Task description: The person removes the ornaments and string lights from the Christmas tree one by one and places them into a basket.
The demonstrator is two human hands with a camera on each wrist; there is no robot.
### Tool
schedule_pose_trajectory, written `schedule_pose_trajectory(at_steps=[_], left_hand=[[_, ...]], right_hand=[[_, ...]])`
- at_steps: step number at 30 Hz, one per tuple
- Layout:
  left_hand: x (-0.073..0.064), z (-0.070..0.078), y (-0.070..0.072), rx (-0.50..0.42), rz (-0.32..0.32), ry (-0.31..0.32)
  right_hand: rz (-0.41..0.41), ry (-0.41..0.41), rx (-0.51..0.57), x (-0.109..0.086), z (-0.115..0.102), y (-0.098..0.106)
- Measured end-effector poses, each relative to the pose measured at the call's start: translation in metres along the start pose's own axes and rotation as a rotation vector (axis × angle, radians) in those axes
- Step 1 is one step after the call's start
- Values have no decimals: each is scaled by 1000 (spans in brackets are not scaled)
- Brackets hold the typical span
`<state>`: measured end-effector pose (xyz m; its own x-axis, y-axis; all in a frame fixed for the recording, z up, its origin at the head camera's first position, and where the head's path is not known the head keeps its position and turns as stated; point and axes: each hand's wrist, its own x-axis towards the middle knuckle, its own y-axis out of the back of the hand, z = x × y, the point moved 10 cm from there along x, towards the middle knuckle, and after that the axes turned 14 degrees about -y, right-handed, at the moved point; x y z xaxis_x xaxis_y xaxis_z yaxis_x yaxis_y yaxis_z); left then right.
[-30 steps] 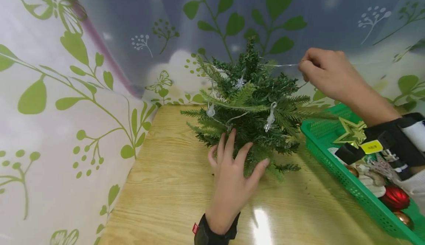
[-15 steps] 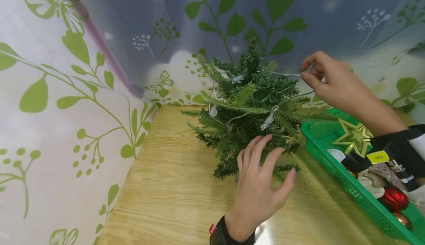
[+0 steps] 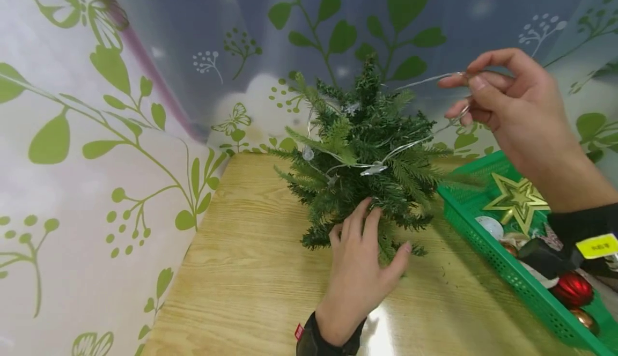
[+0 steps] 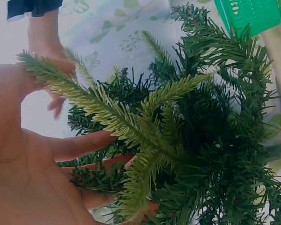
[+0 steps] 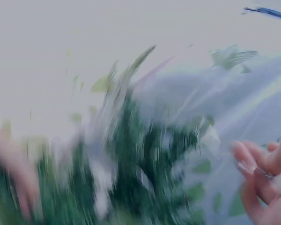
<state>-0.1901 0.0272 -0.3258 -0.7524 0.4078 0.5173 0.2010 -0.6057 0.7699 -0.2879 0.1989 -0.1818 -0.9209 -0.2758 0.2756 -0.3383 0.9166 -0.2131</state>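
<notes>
A small artificial Christmas tree point(image 3: 386, 123) stands on the wooden table. A clear string light point(image 3: 374, 169) with small transparent ornaments winds round its front and upper branches. Off the tree's upper right side, my right hand point(image 3: 521, 104) pinches the light's wire between thumb and fingers; one stretch runs to near the treetop, another droops to the front. My left hand point(image 3: 359, 265) is at the lower front with fingers spread, their tips in the branches. In the left wrist view, a light-green branch point(image 4: 117, 115) crosses over those loose fingers. The right wrist view is blurred.
A green plastic basket point(image 3: 483, 246) stands at the right under my right forearm. In it lie a gold star point(image 3: 519, 198), a white ball point(image 3: 490, 227), a red ornament point(image 3: 573, 289) and a copper ball point(image 3: 584, 319). Leaf-patterned coverings point(image 3: 120, 184) rise at the left and back.
My right hand has moved up and right and turned, drawing the string light taut across the front. My left hand moved right, then slightly back left, along the lower branches.
</notes>
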Motion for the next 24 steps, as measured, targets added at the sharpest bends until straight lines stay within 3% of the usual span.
schedule_pose_trajectory(at_steps=[3, 5, 6, 8, 12, 14, 16, 18, 20, 24], left_hand=[[-2, -4, 0, -18, -12, 16], [-3, -5, 0, -21, -9, 7], [-4, -5, 1, -21, -7, 2], [-4, -6, 1, -16, -3, -8], [-4, -7, 1, -15, -4, -22], [-4, -7, 1, -18, -12, -25], [-4, -7, 0, -25, -26, -20], [-4, -7, -1, -34, -32, -12], [-4, -8, -1, -48, -42, 1], [-6, -8, -3, -74, -68, 19]], right_hand=[[-123, -91, 281, 9, 8, -5], [-141, -184, 326, 16, 16, -6], [-132, -240, 281, 19, 21, -7], [-73, -352, 42, 26, 31, -7], [-6, -512, -684, 37, 45, -16], [-13, -484, -981, 45, 45, -28], [-25, -387, -1171, 54, 40, -42], [-53, -292, -1284, 63, 36, -55], [-105, -262, -1323, 72, 37, -64], [-252, -359, -1278, 81, 52, -68]])
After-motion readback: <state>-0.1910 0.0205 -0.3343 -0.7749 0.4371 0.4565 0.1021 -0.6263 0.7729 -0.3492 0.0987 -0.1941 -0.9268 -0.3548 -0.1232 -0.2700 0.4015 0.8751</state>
